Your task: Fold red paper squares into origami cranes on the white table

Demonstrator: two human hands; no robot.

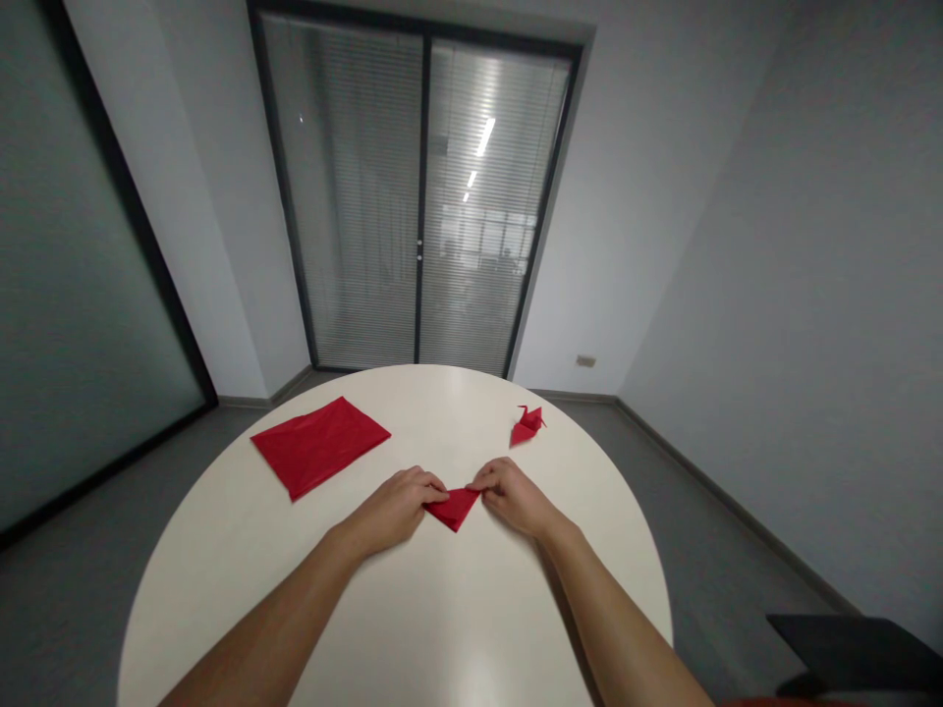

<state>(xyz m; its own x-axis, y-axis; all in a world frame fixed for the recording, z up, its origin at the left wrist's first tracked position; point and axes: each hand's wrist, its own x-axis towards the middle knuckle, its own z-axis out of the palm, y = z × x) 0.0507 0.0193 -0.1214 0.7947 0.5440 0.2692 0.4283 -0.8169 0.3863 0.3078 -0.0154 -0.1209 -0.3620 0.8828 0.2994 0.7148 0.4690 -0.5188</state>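
Note:
A small red paper folded into a triangle point(455, 508) lies on the round white table point(413, 628), its tip pointing toward me. My left hand point(396, 505) has its fingers curled and pinches the triangle's left corner. My right hand point(508, 494) pinches the right corner in the same way. Both hands rest on the tabletop near its middle.
A stack of red paper sheets point(319, 443) lies at the table's far left. A finished red paper crane point(526, 424) stands at the far right. Beyond the table are glass doors with blinds point(419, 206). A dark object point(859, 648) sits low at the right.

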